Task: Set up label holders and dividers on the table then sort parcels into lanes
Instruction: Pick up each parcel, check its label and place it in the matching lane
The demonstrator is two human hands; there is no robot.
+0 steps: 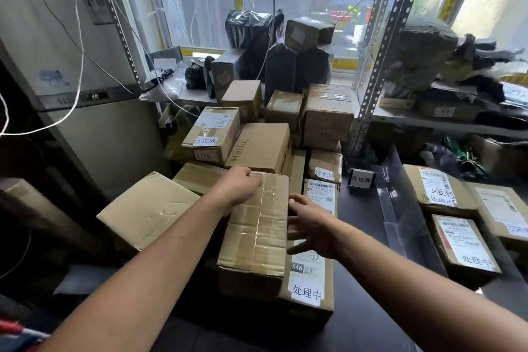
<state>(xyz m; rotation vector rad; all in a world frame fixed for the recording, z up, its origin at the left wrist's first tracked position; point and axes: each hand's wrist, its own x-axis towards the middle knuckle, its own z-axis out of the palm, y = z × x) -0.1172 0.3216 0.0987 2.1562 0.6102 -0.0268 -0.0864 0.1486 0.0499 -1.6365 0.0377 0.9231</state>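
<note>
The taped box [257, 228] sits at the front of the pile, on top of a flat box [311, 280]. It is to the left of the clear divider [400, 208] on the dark table [360, 226]. The left hand [240, 184] has its fingers curled over the far corner of the taped box and holds it there. The right hand [311, 226] is spread wide, with straight fingers touching the box's right side. I think the box is about to be lifted or turned. That could go wrong, because only one hand really grips. The flat hand may slide on the shiny tape, and the box could tip and drop off the front. The pile behind is high and packed close, so a bump could knock the brown box [260, 147] that says "Hello." off its stack. A big swing to the right could hit the divider or the small label holder [361, 178]. The holder's card reads 待处理. The flat box shows "X46" and a white sticker that reads 处理中. A box at the back [211, 134] has a sticker reading 已完成 and the number "0221". A box near the holder [325, 166] also says 待处理. Across the divider, a box [465, 243] says 处理中. The other print is too small to read.
</note>
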